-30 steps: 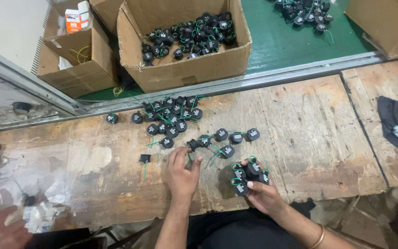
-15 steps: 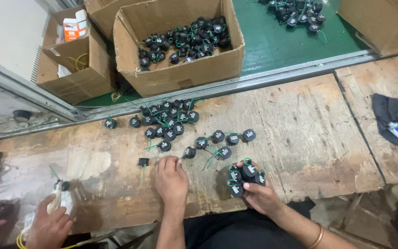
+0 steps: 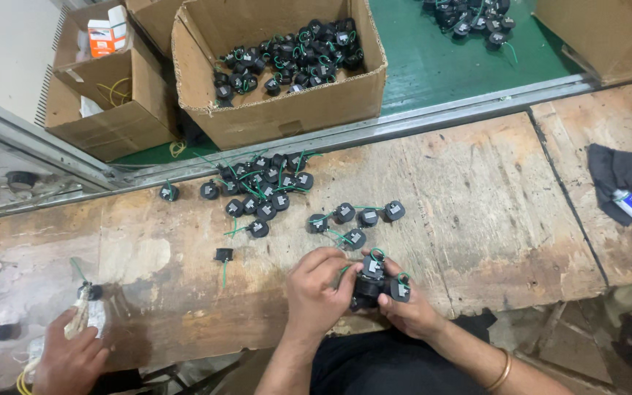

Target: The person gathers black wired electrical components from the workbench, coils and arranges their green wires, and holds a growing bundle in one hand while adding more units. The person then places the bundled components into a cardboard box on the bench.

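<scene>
Both hands meet at the near edge of a worn wooden bench (image 3: 477,190). My right hand (image 3: 411,311) cups a small stack of black round parts with green wires (image 3: 371,281). My left hand (image 3: 316,289) pinches the same stack from the left, its fingers on the top part. Just beyond the hands lies a short row of the same black parts (image 3: 356,219). A bigger heap of them (image 3: 261,186) sits further back to the left, and one stray part (image 3: 223,255) lies alone.
An open cardboard box (image 3: 287,113) full of black parts stands on a green surface behind the bench. A smaller box (image 3: 111,117) is at back left. Another person's hand (image 3: 67,358) works at lower left. A dark cloth (image 3: 616,175) and small tube lie at right.
My left hand moved right from the bench surface to join my right hand on the stack of parts. The other person's hand at lower left shifted slightly.
</scene>
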